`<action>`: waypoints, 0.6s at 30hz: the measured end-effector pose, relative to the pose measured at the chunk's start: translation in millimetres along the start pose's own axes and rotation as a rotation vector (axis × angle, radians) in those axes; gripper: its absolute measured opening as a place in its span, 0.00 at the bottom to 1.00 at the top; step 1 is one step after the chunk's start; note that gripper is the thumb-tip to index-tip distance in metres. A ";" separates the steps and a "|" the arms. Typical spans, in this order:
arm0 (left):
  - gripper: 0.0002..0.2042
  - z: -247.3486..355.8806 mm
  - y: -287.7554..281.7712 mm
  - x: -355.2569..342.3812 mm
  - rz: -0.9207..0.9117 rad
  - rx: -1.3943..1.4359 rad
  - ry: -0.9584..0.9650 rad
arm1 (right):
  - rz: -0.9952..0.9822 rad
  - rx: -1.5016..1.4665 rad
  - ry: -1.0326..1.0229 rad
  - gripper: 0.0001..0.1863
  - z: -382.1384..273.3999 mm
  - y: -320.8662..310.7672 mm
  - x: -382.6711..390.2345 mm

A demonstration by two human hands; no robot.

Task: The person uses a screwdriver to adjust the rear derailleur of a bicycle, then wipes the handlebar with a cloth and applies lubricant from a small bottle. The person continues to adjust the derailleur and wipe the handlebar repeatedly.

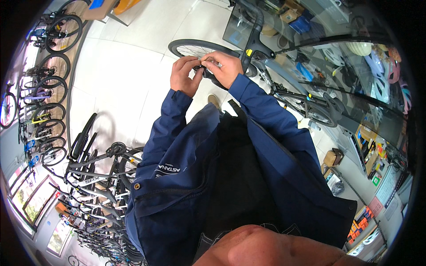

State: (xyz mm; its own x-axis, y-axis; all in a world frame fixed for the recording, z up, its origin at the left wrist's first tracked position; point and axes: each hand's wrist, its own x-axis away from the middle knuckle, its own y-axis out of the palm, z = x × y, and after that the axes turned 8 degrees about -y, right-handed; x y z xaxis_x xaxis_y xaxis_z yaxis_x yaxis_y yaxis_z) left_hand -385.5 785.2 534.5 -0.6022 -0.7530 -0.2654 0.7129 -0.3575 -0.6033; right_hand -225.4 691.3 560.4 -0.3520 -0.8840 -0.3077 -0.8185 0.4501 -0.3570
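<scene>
Your right hand [226, 70] pinches a small dark part [200, 67]; your left hand [183, 76] curls beside it, whether gripping you cannot tell. Just beyond are a bicycle's front wheel [195, 42] and, rightward, its drop handlebar [256, 37].

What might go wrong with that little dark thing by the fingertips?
The little dark thing looks pinched between the left grip and right grip, so it might slip and drop onto the floor. The right sleeve looks close to the handlebar, so it might snag.
</scene>
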 end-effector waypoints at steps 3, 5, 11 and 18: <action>0.13 -1.2 4.6 -0.8 0.027 0.034 -0.026 | -0.023 0.014 -0.013 0.09 1.5 -1.5 -2.3; 0.12 -2.3 8.2 -2.8 0.047 0.085 -0.047 | -0.042 0.041 -0.002 0.10 3.1 -1.6 -4.6; 0.09 -1.7 13.5 -2.3 0.090 0.124 -0.087 | -0.051 0.033 0.000 0.11 -0.3 -2.5 -5.8; 0.14 -3.9 15.1 1.8 0.044 0.093 -0.074 | -0.095 -0.103 -0.052 0.11 9.6 -8.3 -3.6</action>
State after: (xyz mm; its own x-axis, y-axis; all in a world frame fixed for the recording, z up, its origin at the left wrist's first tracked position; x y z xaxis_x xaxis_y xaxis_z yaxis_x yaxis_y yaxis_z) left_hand -377.2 780.6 522.0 -0.5436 -0.8068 -0.2316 0.7706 -0.3702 -0.5188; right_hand -212.9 691.9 555.9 -0.2485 -0.9131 -0.3233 -0.8900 0.3470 -0.2957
